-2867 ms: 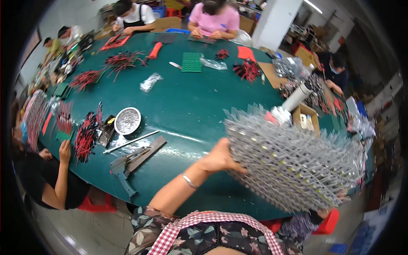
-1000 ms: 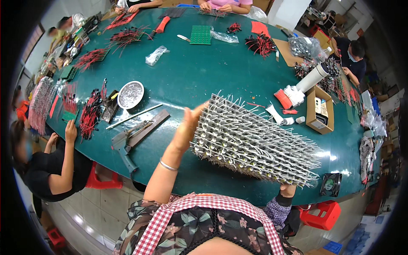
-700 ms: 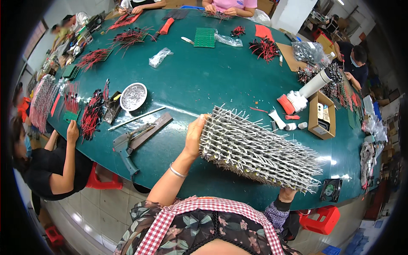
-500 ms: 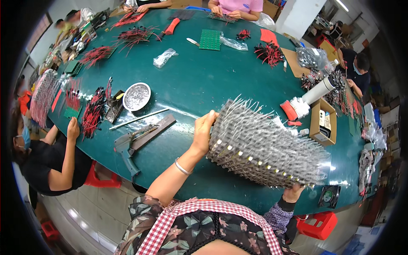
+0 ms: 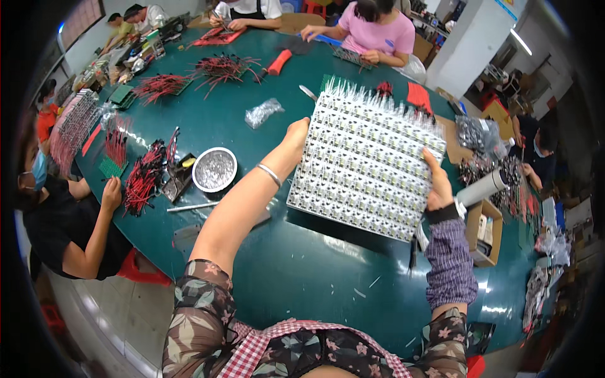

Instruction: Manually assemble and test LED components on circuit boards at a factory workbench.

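I hold a large white circuit board panel (image 5: 372, 157) between both hands, tilted above the table. Rows of small components cover the side facing me, and pale wire ends stick out past its far edge. At its left edge, my left hand (image 5: 296, 140) is closed on it, the fingers partly hidden behind. My right hand (image 5: 439, 183) grips the right edge, thumb on the front. Left of my left forearm stands a metal bowl (image 5: 215, 170) with silvery contents. A dark strip-like thing (image 5: 413, 257) shows below the panel's lower right corner.
Bundles of red and black wires (image 5: 146, 176) lie on the green table (image 5: 302, 283). To the right are a white bottle (image 5: 482, 190) and a cardboard box (image 5: 484, 233). A clear plastic bag (image 5: 265, 113) lies farther off. Co-workers sit around, one close at left (image 5: 69, 220).
The panel has moved up and away from me, and its component side now faces me instead of its wire side. Both arms are stretched farther out. My left forearm now covers much of the heat gun.
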`<state>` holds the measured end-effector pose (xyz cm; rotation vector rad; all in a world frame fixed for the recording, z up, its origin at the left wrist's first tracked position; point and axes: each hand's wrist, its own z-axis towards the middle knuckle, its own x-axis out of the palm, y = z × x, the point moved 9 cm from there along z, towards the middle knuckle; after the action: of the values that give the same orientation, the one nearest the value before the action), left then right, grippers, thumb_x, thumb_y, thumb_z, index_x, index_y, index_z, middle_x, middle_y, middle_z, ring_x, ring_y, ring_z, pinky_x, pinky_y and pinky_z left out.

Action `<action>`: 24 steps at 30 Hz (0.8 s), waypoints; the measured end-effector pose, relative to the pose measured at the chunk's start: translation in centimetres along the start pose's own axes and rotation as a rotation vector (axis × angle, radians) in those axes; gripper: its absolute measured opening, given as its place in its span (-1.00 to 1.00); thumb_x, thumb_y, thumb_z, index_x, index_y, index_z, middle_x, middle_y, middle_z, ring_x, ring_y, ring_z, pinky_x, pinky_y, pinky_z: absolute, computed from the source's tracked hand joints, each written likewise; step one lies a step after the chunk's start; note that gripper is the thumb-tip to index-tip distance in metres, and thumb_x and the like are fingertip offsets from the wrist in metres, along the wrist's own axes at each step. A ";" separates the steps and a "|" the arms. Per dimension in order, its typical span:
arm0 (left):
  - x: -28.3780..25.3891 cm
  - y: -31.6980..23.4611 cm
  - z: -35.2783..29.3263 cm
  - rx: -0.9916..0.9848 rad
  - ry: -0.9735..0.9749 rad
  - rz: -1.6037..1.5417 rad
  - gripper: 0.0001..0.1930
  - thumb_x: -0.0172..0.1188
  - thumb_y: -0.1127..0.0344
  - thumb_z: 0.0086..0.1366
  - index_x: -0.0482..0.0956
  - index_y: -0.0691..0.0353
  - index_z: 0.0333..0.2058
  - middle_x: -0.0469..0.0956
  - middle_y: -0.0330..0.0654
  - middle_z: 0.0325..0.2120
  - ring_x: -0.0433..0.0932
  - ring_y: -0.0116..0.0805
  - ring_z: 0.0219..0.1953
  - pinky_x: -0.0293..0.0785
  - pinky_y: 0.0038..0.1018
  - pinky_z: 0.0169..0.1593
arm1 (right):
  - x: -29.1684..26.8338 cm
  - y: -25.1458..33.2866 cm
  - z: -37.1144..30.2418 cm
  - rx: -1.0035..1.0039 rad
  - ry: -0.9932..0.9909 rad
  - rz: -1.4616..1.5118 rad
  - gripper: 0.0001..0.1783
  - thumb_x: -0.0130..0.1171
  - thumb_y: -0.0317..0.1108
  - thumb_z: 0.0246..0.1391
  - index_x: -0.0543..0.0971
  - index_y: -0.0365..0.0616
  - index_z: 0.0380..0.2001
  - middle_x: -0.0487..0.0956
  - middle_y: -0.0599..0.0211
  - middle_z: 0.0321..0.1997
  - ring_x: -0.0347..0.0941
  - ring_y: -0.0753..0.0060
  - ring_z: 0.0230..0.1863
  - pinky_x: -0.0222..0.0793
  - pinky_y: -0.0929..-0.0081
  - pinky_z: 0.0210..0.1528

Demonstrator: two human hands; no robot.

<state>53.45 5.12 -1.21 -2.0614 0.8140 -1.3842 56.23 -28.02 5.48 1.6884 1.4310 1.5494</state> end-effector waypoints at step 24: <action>-4.1 -12.8 0.6 0.465 -0.695 1.222 -0.63 0.04 0.25 0.16 0.61 0.48 -0.24 0.63 0.23 -0.27 0.61 0.21 -0.19 0.49 -0.10 -0.12 | -1.2 -5.3 17.8 0.168 0.002 -0.186 -0.32 0.36 -0.04 0.08 0.47 -0.25 0.15 0.51 0.12 0.16 0.46 0.25 0.15 0.44 0.22 0.11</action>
<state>55.23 16.83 5.08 -1.1023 1.0006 -0.1202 70.55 -21.52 -4.46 1.5928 1.7077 1.3645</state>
